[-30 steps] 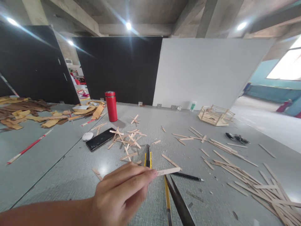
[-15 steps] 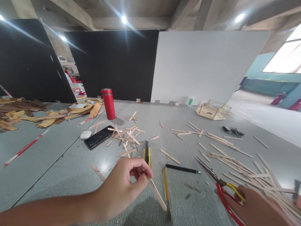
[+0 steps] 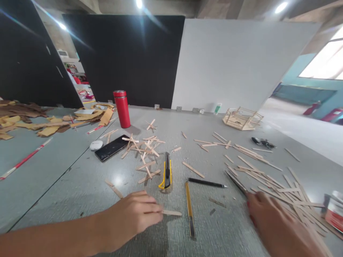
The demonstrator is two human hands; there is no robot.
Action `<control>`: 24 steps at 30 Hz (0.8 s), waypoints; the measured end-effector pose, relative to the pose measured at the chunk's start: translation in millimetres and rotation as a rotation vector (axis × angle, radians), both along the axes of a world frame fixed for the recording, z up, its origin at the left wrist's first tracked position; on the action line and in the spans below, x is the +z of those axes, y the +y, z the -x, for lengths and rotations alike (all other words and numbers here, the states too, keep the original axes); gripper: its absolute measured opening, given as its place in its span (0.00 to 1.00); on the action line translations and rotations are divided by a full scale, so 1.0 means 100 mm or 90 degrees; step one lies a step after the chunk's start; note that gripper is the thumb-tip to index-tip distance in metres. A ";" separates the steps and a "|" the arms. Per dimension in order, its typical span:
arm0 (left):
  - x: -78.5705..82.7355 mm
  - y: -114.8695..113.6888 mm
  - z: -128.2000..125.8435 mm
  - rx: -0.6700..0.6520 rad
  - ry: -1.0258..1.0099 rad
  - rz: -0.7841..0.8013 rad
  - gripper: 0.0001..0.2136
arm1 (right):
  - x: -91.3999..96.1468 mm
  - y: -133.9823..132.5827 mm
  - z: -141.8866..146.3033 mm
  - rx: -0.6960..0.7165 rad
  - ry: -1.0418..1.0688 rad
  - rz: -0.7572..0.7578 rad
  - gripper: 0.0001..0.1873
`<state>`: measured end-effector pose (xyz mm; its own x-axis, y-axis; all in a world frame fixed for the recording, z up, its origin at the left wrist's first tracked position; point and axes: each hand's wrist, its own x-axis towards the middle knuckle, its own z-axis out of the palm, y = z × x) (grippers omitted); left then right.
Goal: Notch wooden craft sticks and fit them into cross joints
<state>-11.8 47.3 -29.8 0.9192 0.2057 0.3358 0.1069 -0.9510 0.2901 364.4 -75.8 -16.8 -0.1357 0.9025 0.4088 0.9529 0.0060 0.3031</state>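
Near the bottom centre, my left hand (image 3: 139, 210) is closed, pinching a wooden craft stick (image 3: 173, 213) that points right, low over the table. My right hand (image 3: 278, 221), slightly blurred, is closed over the handles of a pair of scissors (image 3: 236, 181). Only the dark blades show, pointing up and left; the hand hides the handles. Between the hands lies a narrow yellow and black strip (image 3: 189, 208), with a black pen (image 3: 206, 182) just beyond it. A yellow and black utility knife (image 3: 167, 171) rests ahead of my left hand.
Loose craft sticks (image 3: 270, 182) are heaped at right, and more sticks (image 3: 147, 150) cluster left of centre. A phone (image 3: 112, 147), white earbud case (image 3: 96, 145) and red bottle (image 3: 122, 110) stand beyond. A hexagonal stick frame (image 3: 242, 119) sits at the back right.
My left hand has turned palm-down and lowered, bringing the craft stick level. My right hand has moved over the scissors' handles, which showed before. The view has tilted down slightly.
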 end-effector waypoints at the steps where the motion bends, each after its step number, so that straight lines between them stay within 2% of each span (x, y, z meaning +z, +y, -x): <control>1: 0.01 0.00 0.01 -0.020 0.029 -0.052 0.10 | 0.02 0.05 0.16 0.078 -0.004 0.006 0.25; 2: 0.02 -0.01 0.01 -0.037 0.056 -0.092 0.09 | 0.03 0.11 0.32 0.157 -0.015 -0.005 0.31; 4: 0.08 -0.03 -0.01 -0.045 0.101 -0.145 0.06 | 0.02 0.24 0.57 0.258 -0.053 0.050 0.39; 6: 0.14 -0.10 -0.05 -0.017 0.135 -0.154 0.04 | 0.00 0.37 0.70 0.315 -0.114 0.040 0.39; 7: 0.16 -0.14 -0.07 -0.008 0.150 -0.147 0.02 | -0.01 0.44 0.73 0.313 -0.124 0.041 0.38; 10: 0.18 -0.31 -0.10 0.092 0.164 -0.092 0.08 | 0.00 0.59 0.70 0.267 -0.092 0.067 0.31; 12: 0.13 -0.40 -0.12 0.113 0.167 -0.121 0.15 | 0.06 0.65 0.66 0.262 -0.067 0.097 0.28; 14: 0.07 -0.45 -0.13 0.109 0.174 -0.140 0.17 | 0.11 0.69 0.63 0.266 -0.024 0.111 0.29; 18: 0.00 -0.43 -0.16 0.121 0.178 -0.141 0.17 | 0.12 0.72 0.56 0.214 0.052 0.147 0.29; 20: 0.01 -0.39 -0.17 0.116 0.180 -0.127 0.18 | 0.10 0.73 0.52 0.192 0.044 0.162 0.29; 24: 0.10 -0.31 -0.16 0.128 0.213 -0.093 0.16 | 0.09 0.70 0.52 0.208 0.060 0.174 0.28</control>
